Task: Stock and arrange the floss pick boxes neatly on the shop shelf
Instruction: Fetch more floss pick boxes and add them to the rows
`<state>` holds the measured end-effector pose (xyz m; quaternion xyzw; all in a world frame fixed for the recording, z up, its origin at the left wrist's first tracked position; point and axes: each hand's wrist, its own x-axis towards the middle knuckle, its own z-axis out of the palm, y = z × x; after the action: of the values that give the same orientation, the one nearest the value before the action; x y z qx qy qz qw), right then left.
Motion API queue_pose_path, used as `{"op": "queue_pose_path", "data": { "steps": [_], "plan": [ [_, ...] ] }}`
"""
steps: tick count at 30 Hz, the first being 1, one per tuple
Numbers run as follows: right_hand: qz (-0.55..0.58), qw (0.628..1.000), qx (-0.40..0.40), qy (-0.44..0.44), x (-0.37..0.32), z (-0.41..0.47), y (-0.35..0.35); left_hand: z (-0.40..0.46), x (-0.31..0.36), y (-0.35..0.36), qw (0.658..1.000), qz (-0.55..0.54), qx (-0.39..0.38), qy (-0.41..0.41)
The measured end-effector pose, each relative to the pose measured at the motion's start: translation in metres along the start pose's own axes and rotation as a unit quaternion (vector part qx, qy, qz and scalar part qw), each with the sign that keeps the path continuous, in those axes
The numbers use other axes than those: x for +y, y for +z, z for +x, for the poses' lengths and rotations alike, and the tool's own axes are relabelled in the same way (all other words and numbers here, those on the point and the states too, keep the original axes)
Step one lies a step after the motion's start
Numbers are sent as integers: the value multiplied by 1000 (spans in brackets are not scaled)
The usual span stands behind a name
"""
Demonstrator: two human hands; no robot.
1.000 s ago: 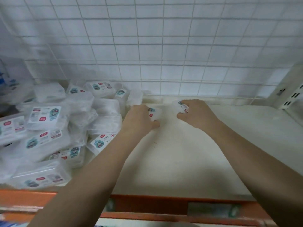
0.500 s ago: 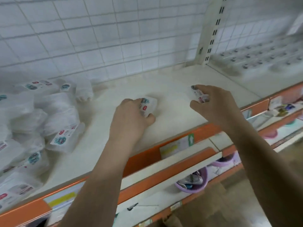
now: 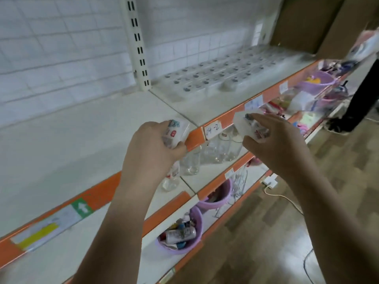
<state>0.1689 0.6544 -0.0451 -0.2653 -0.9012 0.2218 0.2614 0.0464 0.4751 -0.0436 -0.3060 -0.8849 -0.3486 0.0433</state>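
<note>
Left hand (image 3: pixel 149 148) fingers clamp one floss box (image 3: pixel 176 131); right hand (image 3: pixel 274 144) fingers clamp another box (image 3: pixel 245 125), above the shelf (image 3: pixel 71 140) edge.

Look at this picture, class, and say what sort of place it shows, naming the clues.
Most likely a shop aisle. Long white shelves carry orange price strips with paper labels, rows of small boxes fill the upper shelf, and purple tubs of goods sit below.

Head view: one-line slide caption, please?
Left hand and right hand each hold a small clear plastic floss pick box at the white shelf's orange edge.
</note>
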Motion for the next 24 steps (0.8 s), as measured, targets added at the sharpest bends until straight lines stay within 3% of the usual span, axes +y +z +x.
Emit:
{"op": "queue_pose_path", "data": {
  "steps": [11, 24],
  "plan": [
    [-8, 998, -47, -50, 116, 88, -41, 52, 84, 90, 998, 23, 18, -56],
    [35, 984, -124, -122, 120, 245, 28, 169, 46, 132, 988, 64, 77, -119]
  ]
}}
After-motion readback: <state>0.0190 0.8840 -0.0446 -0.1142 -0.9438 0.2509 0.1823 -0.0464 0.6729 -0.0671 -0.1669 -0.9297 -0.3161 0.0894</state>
